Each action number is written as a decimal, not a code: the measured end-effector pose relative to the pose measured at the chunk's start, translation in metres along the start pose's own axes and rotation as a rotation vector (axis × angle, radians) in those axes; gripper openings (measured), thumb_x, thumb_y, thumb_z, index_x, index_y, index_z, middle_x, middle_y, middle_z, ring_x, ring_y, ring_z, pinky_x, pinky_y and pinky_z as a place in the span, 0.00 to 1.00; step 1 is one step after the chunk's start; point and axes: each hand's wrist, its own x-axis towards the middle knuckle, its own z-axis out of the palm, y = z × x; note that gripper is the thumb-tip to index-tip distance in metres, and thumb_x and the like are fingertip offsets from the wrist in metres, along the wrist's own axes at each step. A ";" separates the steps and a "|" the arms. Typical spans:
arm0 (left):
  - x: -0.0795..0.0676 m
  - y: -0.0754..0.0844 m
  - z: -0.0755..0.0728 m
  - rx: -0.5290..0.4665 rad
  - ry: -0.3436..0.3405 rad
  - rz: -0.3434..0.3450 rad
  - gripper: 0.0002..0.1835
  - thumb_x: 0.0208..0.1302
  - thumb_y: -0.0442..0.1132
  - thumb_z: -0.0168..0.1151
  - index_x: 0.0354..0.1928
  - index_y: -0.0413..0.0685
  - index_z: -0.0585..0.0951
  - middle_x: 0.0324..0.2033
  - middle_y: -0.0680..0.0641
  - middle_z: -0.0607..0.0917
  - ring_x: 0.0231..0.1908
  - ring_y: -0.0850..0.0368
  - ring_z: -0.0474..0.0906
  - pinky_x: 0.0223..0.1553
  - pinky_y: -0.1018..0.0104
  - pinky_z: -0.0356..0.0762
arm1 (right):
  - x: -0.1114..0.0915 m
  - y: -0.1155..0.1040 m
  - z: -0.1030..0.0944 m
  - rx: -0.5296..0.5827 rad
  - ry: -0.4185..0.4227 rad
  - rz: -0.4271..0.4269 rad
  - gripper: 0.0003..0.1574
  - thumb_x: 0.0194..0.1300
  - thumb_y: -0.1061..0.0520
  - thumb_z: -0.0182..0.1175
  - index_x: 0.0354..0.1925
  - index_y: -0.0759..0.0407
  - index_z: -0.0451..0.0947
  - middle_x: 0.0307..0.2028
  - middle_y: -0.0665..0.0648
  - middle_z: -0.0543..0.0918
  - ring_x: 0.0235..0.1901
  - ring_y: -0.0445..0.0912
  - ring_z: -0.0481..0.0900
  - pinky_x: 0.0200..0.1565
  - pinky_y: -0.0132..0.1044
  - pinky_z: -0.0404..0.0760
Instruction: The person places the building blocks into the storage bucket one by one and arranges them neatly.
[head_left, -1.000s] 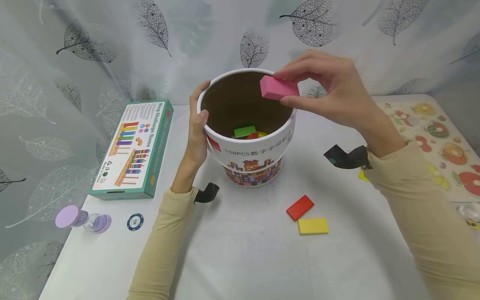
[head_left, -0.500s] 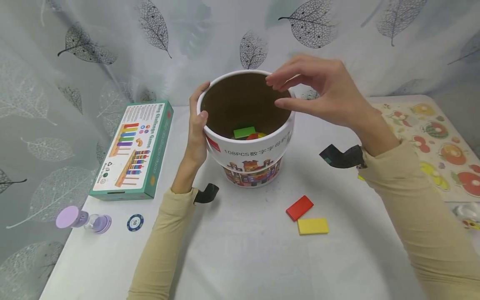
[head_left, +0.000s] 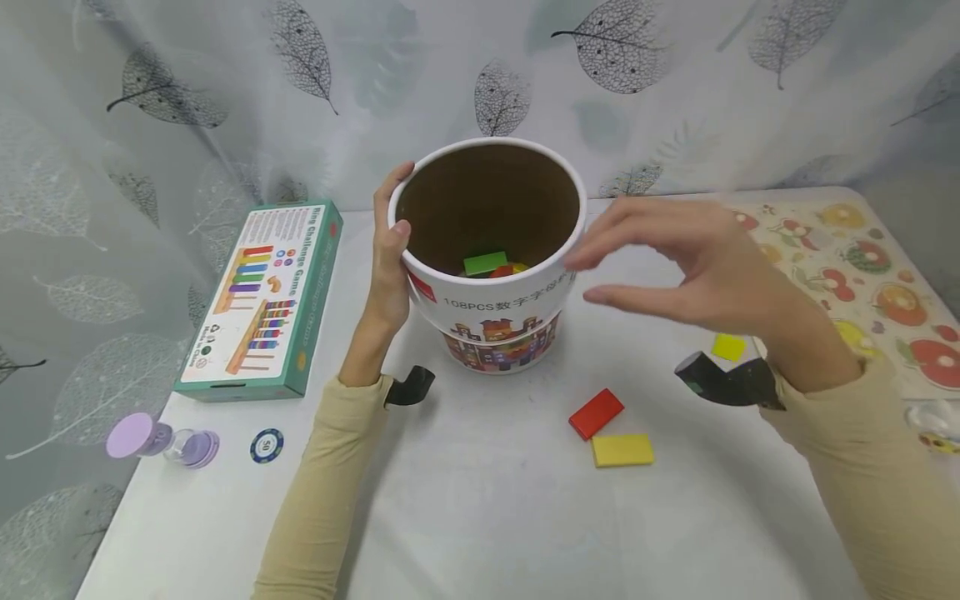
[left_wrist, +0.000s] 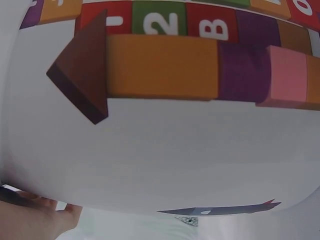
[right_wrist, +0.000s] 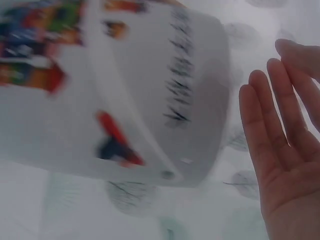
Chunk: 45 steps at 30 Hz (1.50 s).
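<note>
A white bucket (head_left: pixel 491 293) printed with coloured blocks stands upright on the table. My left hand (head_left: pixel 388 267) grips its left rim, thumb over the edge and fingers behind. Inside lie a green block (head_left: pixel 485 264) and parts of red and yellow ones. My right hand (head_left: pixel 682 258), fingers apart from the thumb and holding nothing, hovers just right of the bucket. The right wrist view has the same right hand (right_wrist: pixel 285 130) beside the bucket wall (right_wrist: pixel 140 75). Toward me lie a red block (head_left: pixel 596 414) and a yellow block (head_left: pixel 623 451), close together.
A green game box (head_left: pixel 255 300) lies at the left, with a purple hourglass (head_left: pixel 197 448) and a round chip (head_left: pixel 266 446) before it. A fruit-patterned board (head_left: pixel 862 283) is at the right, near a small yellow piece (head_left: pixel 727 347) by my right wrist.
A second ago my right hand held a pink block over the bucket's rim; it let go there. The hand has since moved down and right, outside the bucket. My left hand keeps its grip.
</note>
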 end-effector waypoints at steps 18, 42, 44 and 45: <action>0.003 -0.001 0.002 0.010 0.000 -0.002 0.43 0.59 0.67 0.47 0.73 0.55 0.54 0.66 0.44 0.67 0.65 0.43 0.64 0.64 0.38 0.62 | -0.113 0.053 0.064 -0.042 -0.361 0.495 0.19 0.58 0.61 0.69 0.48 0.46 0.83 0.45 0.43 0.82 0.45 0.39 0.78 0.51 0.34 0.80; 0.001 0.001 0.001 -0.012 0.004 -0.004 0.43 0.59 0.67 0.48 0.73 0.56 0.55 0.66 0.43 0.67 0.65 0.42 0.64 0.64 0.41 0.63 | -0.094 0.043 0.054 -0.162 -0.527 0.456 0.21 0.56 0.58 0.70 0.49 0.43 0.83 0.46 0.40 0.80 0.45 0.36 0.76 0.49 0.37 0.81; 0.000 0.001 0.001 -0.017 0.001 -0.005 0.43 0.59 0.67 0.48 0.73 0.55 0.55 0.66 0.43 0.66 0.65 0.42 0.63 0.64 0.41 0.63 | -0.079 0.034 0.043 -0.169 -0.468 0.380 0.24 0.54 0.59 0.72 0.49 0.43 0.83 0.46 0.40 0.80 0.45 0.35 0.76 0.48 0.35 0.82; 0.000 0.001 0.001 -0.017 -0.002 -0.006 0.43 0.59 0.67 0.48 0.73 0.55 0.55 0.66 0.42 0.66 0.65 0.42 0.63 0.64 0.41 0.63 | -0.071 0.029 0.036 -0.166 -0.426 0.330 0.26 0.53 0.61 0.72 0.50 0.44 0.82 0.46 0.40 0.80 0.45 0.35 0.76 0.48 0.33 0.82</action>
